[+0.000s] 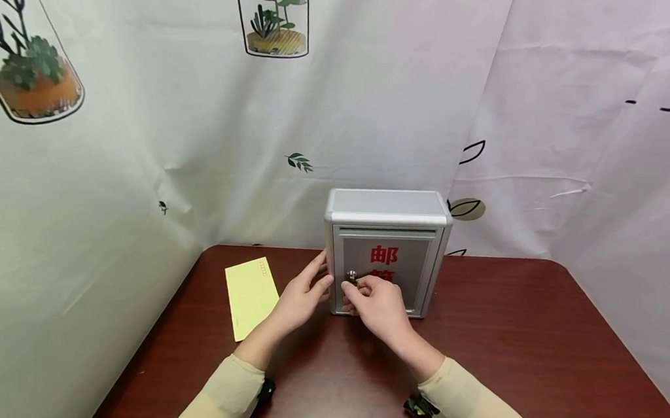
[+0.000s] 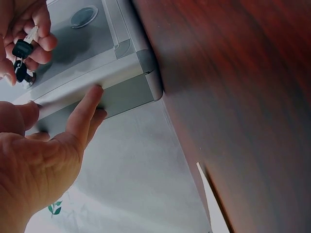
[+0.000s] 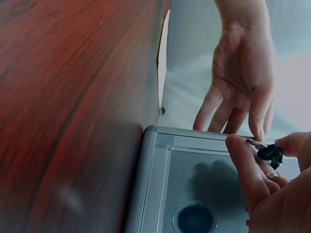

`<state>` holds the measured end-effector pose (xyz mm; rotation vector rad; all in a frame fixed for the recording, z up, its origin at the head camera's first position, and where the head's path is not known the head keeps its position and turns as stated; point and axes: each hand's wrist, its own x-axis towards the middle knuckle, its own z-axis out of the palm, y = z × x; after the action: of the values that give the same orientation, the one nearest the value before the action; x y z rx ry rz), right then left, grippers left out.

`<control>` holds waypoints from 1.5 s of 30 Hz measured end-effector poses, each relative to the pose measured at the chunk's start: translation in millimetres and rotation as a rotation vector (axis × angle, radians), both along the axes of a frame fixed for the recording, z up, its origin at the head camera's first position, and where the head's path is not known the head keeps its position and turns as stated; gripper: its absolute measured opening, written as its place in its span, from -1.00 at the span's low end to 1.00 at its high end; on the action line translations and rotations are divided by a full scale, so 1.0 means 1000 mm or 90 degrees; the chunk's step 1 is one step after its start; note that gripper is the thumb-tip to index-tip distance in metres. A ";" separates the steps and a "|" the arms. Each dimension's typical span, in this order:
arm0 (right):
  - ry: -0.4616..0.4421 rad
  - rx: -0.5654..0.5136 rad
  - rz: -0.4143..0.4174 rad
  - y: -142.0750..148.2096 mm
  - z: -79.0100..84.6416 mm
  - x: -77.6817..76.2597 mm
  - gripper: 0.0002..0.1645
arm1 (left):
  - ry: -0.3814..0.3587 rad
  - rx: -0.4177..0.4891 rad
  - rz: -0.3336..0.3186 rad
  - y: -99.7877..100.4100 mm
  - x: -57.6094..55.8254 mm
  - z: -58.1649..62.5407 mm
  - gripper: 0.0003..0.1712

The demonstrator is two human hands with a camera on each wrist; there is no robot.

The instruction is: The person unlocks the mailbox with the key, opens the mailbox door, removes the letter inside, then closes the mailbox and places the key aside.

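A silver-grey metal mailbox (image 1: 386,206) stands upright on the table, red characters on its front door. My left hand (image 1: 299,298) rests against the box's left side with fingers extended, as the left wrist view shows. At the lock (image 1: 352,275) on the door's left part, my right hand (image 1: 381,307) pinches small black-headed keys (image 2: 22,49). One silver key blade points away from the lock in the left wrist view; whether the other key sits in the lock is hidden. The right wrist view shows a black key head (image 3: 270,153) between the right thumb and fingers.
A yellow envelope (image 1: 251,297) lies flat on the dark red table (image 1: 509,326), left of the mailbox. White printed cloth (image 1: 224,145) hangs behind the table and along its sides. A round window (image 3: 194,218) is low on the door.
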<state>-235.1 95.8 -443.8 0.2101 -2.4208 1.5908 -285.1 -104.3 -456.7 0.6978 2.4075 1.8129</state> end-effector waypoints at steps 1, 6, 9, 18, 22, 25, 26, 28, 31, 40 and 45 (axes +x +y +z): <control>0.008 0.019 -0.007 0.000 0.000 0.001 -0.70 | 0.002 0.001 0.000 0.000 0.000 0.000 -0.25; 0.067 0.134 -0.062 0.000 0.000 0.002 -0.64 | -0.006 -0.003 0.003 0.000 0.000 0.001 -0.25; 0.101 0.182 -0.087 0.000 0.000 0.002 -0.63 | -0.007 -0.008 0.005 0.000 0.000 0.001 -0.25; 0.160 0.237 -0.109 0.000 -0.002 0.003 -0.66 | -0.005 -0.006 0.004 0.000 0.000 0.001 -0.25; 0.193 0.257 -0.115 0.001 -0.004 0.002 -0.67 | -0.005 -0.006 0.003 0.001 0.000 0.001 -0.25; 0.227 0.273 -0.119 0.001 -0.006 0.002 -0.70 | -0.004 -0.008 0.002 0.000 0.000 0.001 -0.26; 0.235 0.276 -0.120 0.002 -0.006 0.002 -0.71 | -0.004 -0.007 0.001 0.000 0.000 0.001 -0.26; 0.248 0.279 -0.120 0.002 -0.006 0.001 -0.72 | -0.005 -0.006 0.001 0.000 0.000 0.001 -0.25; 0.257 0.282 -0.121 0.002 -0.006 0.001 -0.73 | -0.005 -0.003 0.001 0.000 0.000 0.001 -0.25; 0.265 0.285 -0.125 0.003 -0.008 0.001 -0.75 | 0.002 0.004 -0.012 -0.001 0.000 -0.001 -0.24; 0.269 0.281 -0.128 0.003 -0.006 0.002 -0.74 | 0.008 0.007 -0.021 -0.001 0.000 -0.003 -0.23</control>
<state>-233.0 98.6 -449.8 0.3293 -2.3250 0.8130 -285.6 -105.0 -459.2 0.7470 2.3818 1.8162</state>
